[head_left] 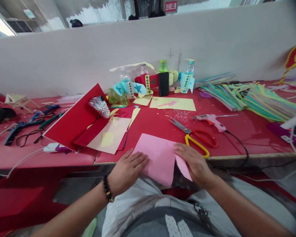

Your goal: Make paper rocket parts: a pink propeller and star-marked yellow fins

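A pink sheet of paper [155, 158] lies at the table's front edge, its lower part hanging over. My left hand [130, 168] rests on its left side, fingers stretched out and thumb apart. At the right edge, my right hand [191, 163] grips a narrow pink flap [184, 168]; whether that is a fold or a separate strip I cannot tell. Just beyond the right hand are scissors [187, 130] with one red and one yellow handle, blades apart. A pink glue gun [212, 121] lies farther right.
A leaning red board [74, 121], a pen holder [102, 108] and cut papers [111, 136] are at left. Bottle models [145, 79] and a black phone [163, 84] stand along the wall [88, 56]. Bundles of coloured strips [256, 98] lie right; the glue gun's cord [241, 144] hangs off the edge.
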The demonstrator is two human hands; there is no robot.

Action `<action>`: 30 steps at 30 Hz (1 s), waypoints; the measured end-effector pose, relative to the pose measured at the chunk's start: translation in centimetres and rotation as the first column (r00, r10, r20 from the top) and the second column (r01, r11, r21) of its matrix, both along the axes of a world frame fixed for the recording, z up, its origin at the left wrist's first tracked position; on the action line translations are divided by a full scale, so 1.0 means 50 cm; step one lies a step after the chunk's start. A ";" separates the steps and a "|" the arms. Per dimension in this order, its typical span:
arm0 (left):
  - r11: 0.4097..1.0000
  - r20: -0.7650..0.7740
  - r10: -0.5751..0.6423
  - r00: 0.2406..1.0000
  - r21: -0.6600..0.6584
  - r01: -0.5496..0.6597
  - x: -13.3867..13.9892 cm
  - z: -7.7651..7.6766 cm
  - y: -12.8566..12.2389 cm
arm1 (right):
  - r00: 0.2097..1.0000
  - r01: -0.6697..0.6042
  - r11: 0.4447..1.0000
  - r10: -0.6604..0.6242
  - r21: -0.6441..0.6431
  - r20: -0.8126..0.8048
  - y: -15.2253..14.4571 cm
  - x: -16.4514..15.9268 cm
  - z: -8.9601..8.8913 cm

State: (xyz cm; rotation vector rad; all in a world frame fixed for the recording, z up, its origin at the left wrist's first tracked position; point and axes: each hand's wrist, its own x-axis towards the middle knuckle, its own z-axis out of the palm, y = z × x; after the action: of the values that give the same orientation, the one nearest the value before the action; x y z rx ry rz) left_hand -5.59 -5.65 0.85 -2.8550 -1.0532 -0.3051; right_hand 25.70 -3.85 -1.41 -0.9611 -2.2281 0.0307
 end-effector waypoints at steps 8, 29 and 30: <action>0.968 0.074 0.026 0.997 0.248 -0.043 -0.067 0.082 0.072 | 0.834 0.544 0.839 -0.537 -0.028 0.123 0.062 0.121 0.003; 0.821 0.108 0.547 0.830 0.127 -0.557 -0.285 0.056 0.127 | 0.944 0.323 0.876 -0.325 -0.357 0.057 0.206 -0.102 0.014; 0.825 0.137 0.536 0.833 0.126 -0.552 -0.255 0.072 0.134 | 0.949 0.298 0.863 -0.314 -0.408 0.030 0.228 -0.117 0.022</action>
State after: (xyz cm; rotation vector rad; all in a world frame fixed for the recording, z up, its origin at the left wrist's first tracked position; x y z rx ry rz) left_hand -18.34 1.06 4.44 -2.2811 -1.7126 -0.4528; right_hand 19.83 7.55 -0.33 -1.5214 -2.0449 0.3810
